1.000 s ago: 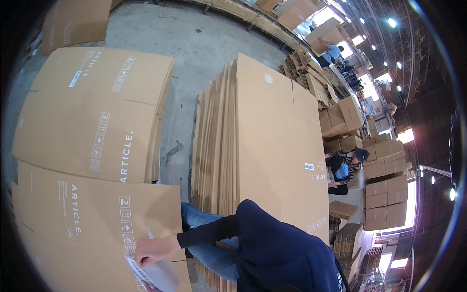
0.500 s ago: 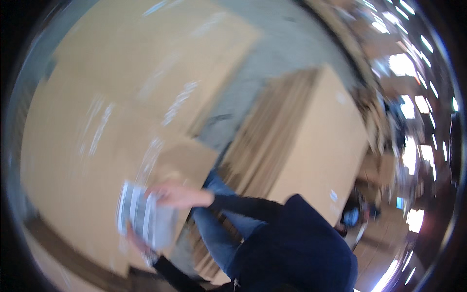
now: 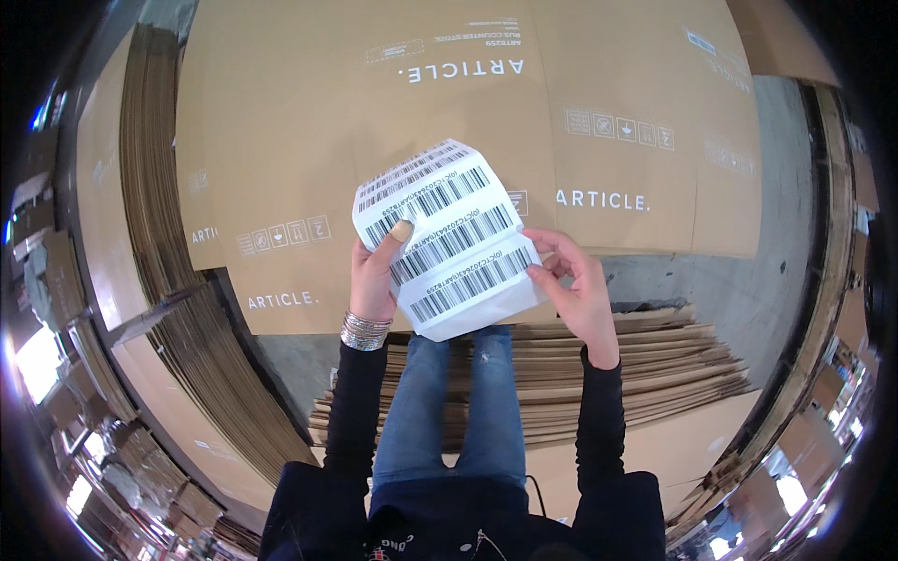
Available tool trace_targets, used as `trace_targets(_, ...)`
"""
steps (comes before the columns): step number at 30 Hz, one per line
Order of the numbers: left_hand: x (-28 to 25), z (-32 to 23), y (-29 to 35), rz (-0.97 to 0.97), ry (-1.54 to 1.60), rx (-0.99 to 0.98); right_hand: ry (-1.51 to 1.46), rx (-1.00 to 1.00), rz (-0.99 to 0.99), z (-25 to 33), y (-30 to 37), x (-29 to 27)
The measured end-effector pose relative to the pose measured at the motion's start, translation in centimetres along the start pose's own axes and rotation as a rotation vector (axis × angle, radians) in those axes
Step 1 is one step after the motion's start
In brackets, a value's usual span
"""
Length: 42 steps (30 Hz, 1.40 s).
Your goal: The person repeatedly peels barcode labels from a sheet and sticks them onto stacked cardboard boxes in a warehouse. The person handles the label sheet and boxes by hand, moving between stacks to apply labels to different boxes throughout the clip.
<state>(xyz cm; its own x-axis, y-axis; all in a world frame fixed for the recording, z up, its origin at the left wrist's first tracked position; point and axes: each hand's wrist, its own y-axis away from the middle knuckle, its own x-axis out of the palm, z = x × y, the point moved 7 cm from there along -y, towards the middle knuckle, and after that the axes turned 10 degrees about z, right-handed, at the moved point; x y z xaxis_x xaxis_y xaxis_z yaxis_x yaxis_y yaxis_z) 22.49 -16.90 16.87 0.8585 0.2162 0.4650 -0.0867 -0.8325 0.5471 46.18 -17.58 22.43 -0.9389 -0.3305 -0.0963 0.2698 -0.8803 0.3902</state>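
Note:
A sheet of white barcode labels (image 3: 449,238) is held up between my hands, above a large flat cardboard sheet. My left hand (image 3: 379,266) grips its left side, thumb lying on the front and the other fingers hidden behind. At the sheet's right edge, my right hand (image 3: 572,280) pinches it between thumb and fingers. Rows of black barcodes run across it at a slant, and its far part bends back. Under the labels lies the brown flattened carton (image 3: 449,112), with white printing and fold lines.
Stacks of flattened cartons stand on the left (image 3: 206,365) and close by my legs (image 3: 645,360). Grey concrete floor (image 3: 692,290) shows between the cardboard on the right. Further cardboard (image 3: 837,187) lines the right side.
My view has swung round and now faces the cardboard squarely. The label sheet stays in both hands; my right hand has shifted to its right edge. The earlier picture is blurred.

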Motion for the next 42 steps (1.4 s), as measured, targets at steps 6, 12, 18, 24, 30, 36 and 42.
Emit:
trace_targets(6,-0.8,0.7,-1.7,0.054,0.007,-0.092,0.226,-0.245,0.045,1.4,-2.8,0.7)
trace_targets(12,-2.1,0.5,-4.7,0.060,0.121,-0.113,-0.124,0.083,-0.053,-2.3,-6.2,1.6)
trace_targets(18,-4.1,0.6,-8.4,-0.016,0.164,-0.133,-0.048,0.076,-0.110,-2.3,-10.3,1.8)
trace_targets(24,-9.9,1.8,-14.6,-0.159,-0.083,-0.003,0.708,-0.392,-0.072,1.5,-12.6,2.5)
trace_targets(30,-18.0,5.5,-21.2,0.162,-0.428,-0.142,0.128,0.013,-0.322,-3.8,-15.8,-3.9)
trace_targets(36,-22.8,6.6,-26.8,-0.272,-1.553,-0.214,-0.163,0.033,-0.299,-12.9,-27.5,-6.1)
trace_targets(42,-24.1,9.4,-28.5,-0.588,-1.163,-0.295,-0.318,0.009,-0.225,-16.4,-41.7,-2.8)
